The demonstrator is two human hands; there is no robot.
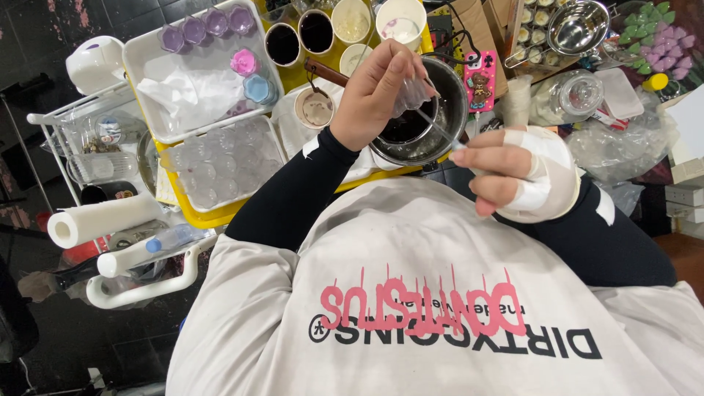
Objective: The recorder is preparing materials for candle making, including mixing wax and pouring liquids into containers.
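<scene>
**Filling a small clear cup over the pot**

Head view: the left hand pinched a small clear plastic cup above the steel pot of dark liquid. At four o'clock, the bandaged right hand gripped a thin clear syringe-like dropper. Best kept level, tip steady, drips falling over the pot

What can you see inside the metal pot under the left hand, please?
Dark liquid fills the metal pot. The left hand and its small clear cup cover part of it, so the rest stays hidden.

Glossy metal pot, clear plastic cup.
</scene>
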